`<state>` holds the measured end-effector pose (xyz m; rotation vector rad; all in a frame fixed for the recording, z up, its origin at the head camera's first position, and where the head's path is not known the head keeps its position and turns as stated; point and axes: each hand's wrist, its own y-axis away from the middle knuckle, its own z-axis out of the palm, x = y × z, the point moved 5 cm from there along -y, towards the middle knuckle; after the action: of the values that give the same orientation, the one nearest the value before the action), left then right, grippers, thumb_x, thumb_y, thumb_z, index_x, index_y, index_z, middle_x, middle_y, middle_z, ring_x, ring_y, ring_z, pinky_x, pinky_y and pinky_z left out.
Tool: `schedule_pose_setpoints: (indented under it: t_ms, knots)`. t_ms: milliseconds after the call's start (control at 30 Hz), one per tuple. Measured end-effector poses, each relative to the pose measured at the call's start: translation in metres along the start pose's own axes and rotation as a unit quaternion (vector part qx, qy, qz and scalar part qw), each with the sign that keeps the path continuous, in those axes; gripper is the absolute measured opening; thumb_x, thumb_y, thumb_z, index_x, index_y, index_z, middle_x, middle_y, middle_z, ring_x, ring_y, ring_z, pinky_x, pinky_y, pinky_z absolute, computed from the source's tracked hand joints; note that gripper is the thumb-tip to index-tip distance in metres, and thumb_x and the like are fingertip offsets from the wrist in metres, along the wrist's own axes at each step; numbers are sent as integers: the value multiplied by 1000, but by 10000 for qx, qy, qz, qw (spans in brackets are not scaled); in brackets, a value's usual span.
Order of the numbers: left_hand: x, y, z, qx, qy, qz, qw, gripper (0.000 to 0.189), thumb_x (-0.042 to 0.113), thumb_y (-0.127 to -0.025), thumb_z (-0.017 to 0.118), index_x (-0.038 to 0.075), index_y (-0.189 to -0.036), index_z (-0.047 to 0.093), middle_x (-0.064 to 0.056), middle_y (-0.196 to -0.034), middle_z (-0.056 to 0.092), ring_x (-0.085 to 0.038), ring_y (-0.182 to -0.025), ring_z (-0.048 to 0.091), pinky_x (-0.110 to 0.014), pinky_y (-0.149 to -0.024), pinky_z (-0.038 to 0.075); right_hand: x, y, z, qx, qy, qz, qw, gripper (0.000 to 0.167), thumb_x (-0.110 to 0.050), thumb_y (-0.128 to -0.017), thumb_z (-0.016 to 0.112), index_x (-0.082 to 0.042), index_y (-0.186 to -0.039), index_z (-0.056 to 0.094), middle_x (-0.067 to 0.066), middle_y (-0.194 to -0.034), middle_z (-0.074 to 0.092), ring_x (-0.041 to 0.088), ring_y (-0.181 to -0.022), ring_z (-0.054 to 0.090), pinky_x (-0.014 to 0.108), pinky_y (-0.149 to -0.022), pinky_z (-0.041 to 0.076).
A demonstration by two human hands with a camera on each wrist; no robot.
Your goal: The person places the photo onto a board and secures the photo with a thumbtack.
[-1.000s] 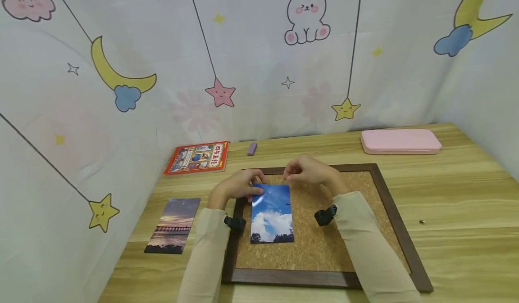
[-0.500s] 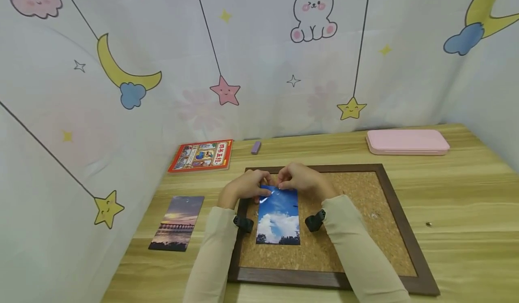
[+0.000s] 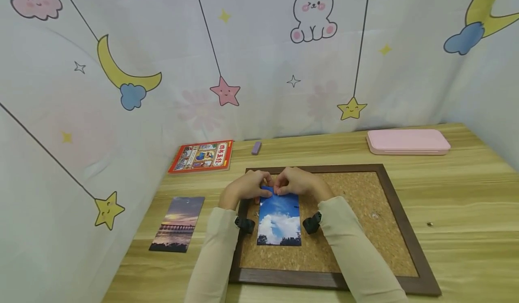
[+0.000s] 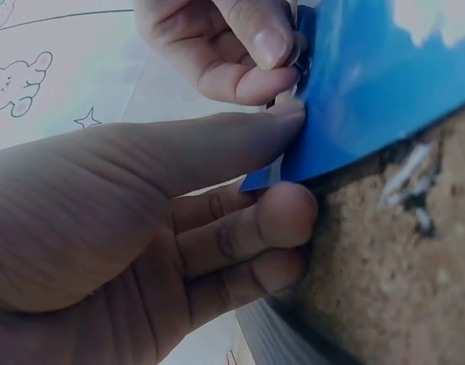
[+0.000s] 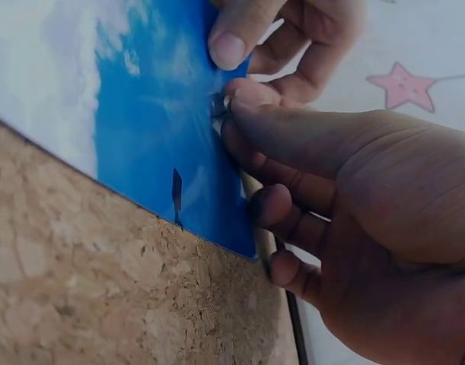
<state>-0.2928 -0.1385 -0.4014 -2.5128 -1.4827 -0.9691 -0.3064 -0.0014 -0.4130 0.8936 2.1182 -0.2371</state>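
A photo of blue sky and white clouds (image 3: 279,222) lies on a cork board (image 3: 348,231) with a dark brown frame. My left hand (image 3: 249,185) pinches its top left corner, thumb (image 4: 270,125) on the glossy face and fingers at the edge. Close beside it, my right hand (image 3: 298,182) pinches a small metallic thumbtack (image 5: 219,104) between thumb and index finger at the photo's top edge. The tack's point is hidden, so whether it is in the cork cannot be told. A dark sliver-like mark (image 5: 177,194) shows near the photo's right edge.
A sunset photo (image 3: 177,224) lies on the wooden table left of the board. Behind are a red book (image 3: 201,156), a small purple block (image 3: 256,148) and a pink case (image 3: 408,142). One tiny metallic piece (image 3: 430,224) lies to the right. A printed curtain (image 3: 259,60) backs the table.
My right hand has come left and down from above the cork to the photo's top edge, beside my left hand. The left hand stays at the corner. The head view has shifted slightly.
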Motion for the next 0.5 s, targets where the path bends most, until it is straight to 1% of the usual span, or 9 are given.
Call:
schedule_pose_setpoints:
  t_ms: [167,267,400,500]
  knots:
    - [2,0,0,-29,-92,-84,9999,20,12,-94,71,5,-110,62,-8,-68,65,-19,-52,63,-24,-62,48,2,0,-1,55,10,-31,10000,9,-6,-97,66,-6,-92,74,-1,-79,66,10,-67,53,25,-65,43]
    - [3,0,0,-25,-197,-130,9997,20,13,-94,72,5,-110,62,-7,-69,65,-19,-53,63,-24,-63,48,4,0,-1,72,16,20,10000,9,-7,-97,66,-7,-93,73,0,-78,62,12,-67,50,26,-64,41]
    - [4,0,0,44,-449,-133,9989,20,15,-94,72,7,-110,63,-3,-74,64,-14,-59,60,-25,-63,46,5,-1,-3,38,-66,109,9999,9,-8,-98,65,-8,-95,73,1,-80,62,13,-69,50,27,-66,41]
    - [5,0,-1,92,-539,-101,9985,20,15,-94,72,8,-110,63,-2,-78,63,-12,-62,57,-26,-63,46,6,-1,-5,-17,-64,150,9999,9,-9,-99,64,-10,-95,72,1,-80,62,13,-69,51,27,-66,42]
